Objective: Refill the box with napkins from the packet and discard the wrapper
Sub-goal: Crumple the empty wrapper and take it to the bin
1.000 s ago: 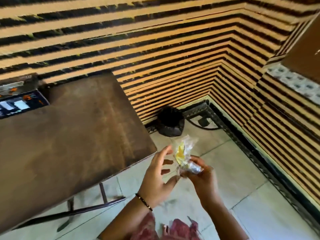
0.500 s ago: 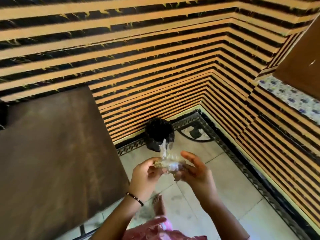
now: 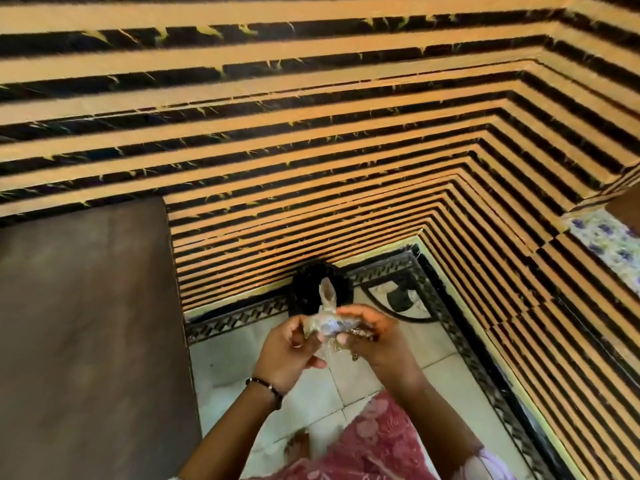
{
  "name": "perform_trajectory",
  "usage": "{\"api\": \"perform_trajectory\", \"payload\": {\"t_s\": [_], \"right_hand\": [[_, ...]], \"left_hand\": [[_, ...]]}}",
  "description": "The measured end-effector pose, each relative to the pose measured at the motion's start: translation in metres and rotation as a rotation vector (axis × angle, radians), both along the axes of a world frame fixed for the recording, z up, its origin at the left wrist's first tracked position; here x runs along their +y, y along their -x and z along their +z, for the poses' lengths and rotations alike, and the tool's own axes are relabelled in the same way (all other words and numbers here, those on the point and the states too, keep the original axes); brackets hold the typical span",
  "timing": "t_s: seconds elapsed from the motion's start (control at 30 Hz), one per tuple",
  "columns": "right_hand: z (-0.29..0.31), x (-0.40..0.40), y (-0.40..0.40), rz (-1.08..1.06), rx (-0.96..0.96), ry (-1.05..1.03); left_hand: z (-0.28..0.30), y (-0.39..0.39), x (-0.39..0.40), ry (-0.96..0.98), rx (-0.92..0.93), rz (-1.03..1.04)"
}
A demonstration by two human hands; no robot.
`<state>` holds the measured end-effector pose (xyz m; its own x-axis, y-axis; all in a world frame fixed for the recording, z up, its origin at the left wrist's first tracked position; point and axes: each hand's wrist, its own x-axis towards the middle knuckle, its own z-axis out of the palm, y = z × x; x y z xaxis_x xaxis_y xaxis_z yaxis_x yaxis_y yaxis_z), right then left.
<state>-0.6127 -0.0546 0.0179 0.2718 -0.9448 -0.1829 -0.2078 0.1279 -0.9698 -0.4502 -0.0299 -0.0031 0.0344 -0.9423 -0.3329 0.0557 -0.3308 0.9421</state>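
A clear plastic wrapper (image 3: 326,325) is bunched up between both my hands, with one loose end sticking up. My left hand (image 3: 289,351) pinches its left side and my right hand (image 3: 375,337) closes over its right side. Both hands are over the tiled floor, just in front of a black bin (image 3: 313,285) that stands against the striped wall. The napkin box is out of view.
A dark brown table (image 3: 86,341) fills the left side. Striped orange and black walls meet in a corner ahead. A patterned ledge (image 3: 609,244) juts out at the right. My foot (image 3: 298,448) and pink clothing show at the bottom.
The view has swung right and closer to the bin. My hands have come together and crumpled the wrapper smaller. The box on the table has left the view.
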Motion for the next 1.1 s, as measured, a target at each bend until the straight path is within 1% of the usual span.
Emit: {"api": "perform_trajectory", "payload": {"t_s": [0.13,0.23,0.33,0.47,0.57,0.63,0.7,0.8,0.83,0.87,0.9,0.93,1.03,1.1], "right_hand": [[-0.021,-0.045,-0.002,0.134,0.214,0.102],[-0.038,-0.089,0.012,0.179,0.224,0.069],[-0.057,-0.138,0.037,0.149,0.266,0.028],[-0.082,-0.209,0.068,0.116,0.273,-0.032],[-0.108,-0.261,0.078,0.150,0.300,-0.108],[-0.126,-0.286,0.080,0.227,0.340,-0.129],[-0.154,-0.307,0.077,0.335,0.437,-0.129],[-0.208,-0.333,0.070,0.483,0.612,-0.022],[-0.234,-0.341,0.068,0.525,0.661,-0.006],[-0.256,-0.347,0.067,0.553,0.686,-0.015],[-0.292,-0.353,0.067,0.584,0.717,-0.019],[-0.298,-0.357,0.065,0.576,0.748,-0.006],[-0.359,-0.369,0.054,0.610,0.792,0.111],[-0.405,-0.374,0.043,0.630,0.814,0.162]], "left_hand": [[-0.023,0.005,-0.023,-0.008,-0.186,0.031],[-0.048,0.011,-0.045,-0.050,-0.315,0.068],[-0.062,0.019,-0.071,-0.147,-0.396,0.147],[-0.084,0.029,-0.119,-0.204,-0.524,0.264],[-0.112,0.040,-0.159,-0.298,-0.566,0.299],[-0.130,0.044,-0.184,-0.330,-0.569,0.308],[-0.158,0.047,-0.209,-0.373,-0.574,0.306],[-0.207,0.050,-0.234,-0.464,-0.557,0.300],[-0.228,0.051,-0.240,-0.503,-0.558,0.291],[-0.247,0.052,-0.244,-0.541,-0.568,0.254],[-0.278,0.054,-0.247,-0.581,-0.571,0.219],[-0.285,0.053,-0.249,-0.597,-0.597,0.165],[-0.348,0.049,-0.257,-0.669,-0.617,0.092],[-0.394,0.044,-0.258,-0.676,-0.648,0.039]]}}
